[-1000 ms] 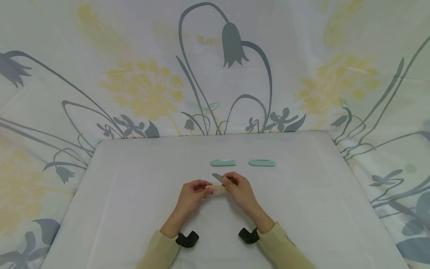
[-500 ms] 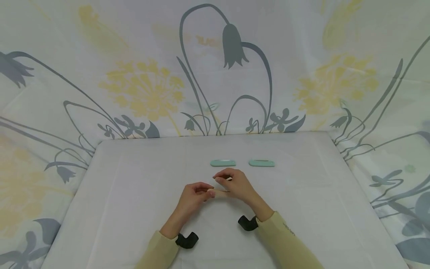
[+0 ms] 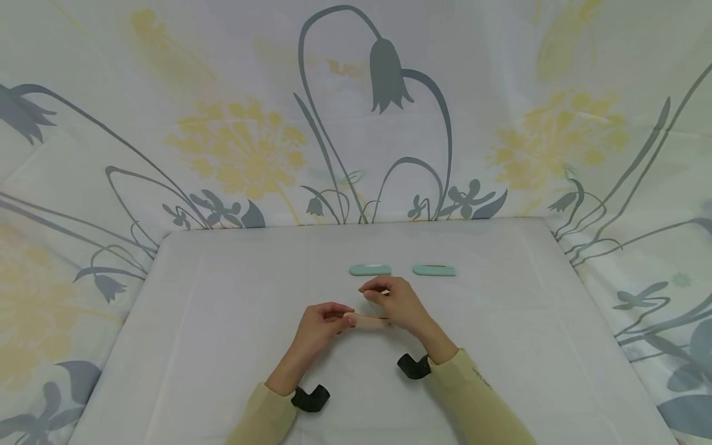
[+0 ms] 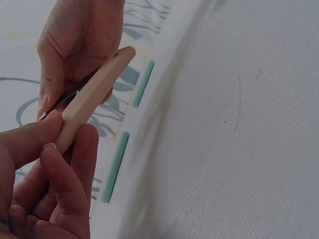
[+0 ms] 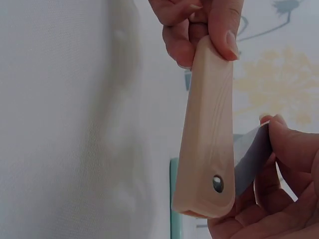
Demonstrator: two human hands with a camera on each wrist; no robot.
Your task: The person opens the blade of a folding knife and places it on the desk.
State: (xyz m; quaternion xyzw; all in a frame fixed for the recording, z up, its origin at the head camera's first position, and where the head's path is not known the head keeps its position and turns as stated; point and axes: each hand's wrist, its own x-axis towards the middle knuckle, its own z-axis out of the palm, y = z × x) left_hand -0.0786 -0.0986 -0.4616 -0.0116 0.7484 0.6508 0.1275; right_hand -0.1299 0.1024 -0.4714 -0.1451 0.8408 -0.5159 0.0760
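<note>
A folding knife with a beige handle (image 3: 371,322) is held in the air between both hands, its blade partly swung out from the handle. My left hand (image 3: 322,321) pinches the handle's end between thumb and fingers. With thumb and fingertips my right hand (image 3: 397,303) pinches the grey blade (image 5: 253,154) near its tip. The right wrist view shows a metal rivet (image 5: 218,183) through the handle's far end, where the blade joins. In the left wrist view the blade (image 4: 75,94) is a dark strip beside the handle, partly hidden by fingers.
Two mint-green folding knives, a left one (image 3: 370,270) and a right one (image 3: 434,271), lie folded side by side beyond my hands on the white-covered table (image 3: 233,278). Behind stands a flower-patterned cloth (image 3: 478,123). Black wrist-camera mounts (image 3: 310,398) sit at both cuffs.
My right hand has moved slightly away from the handle, up and to the right, and now pinches the blade. More of the beige handle shows. My left hand has barely moved.
</note>
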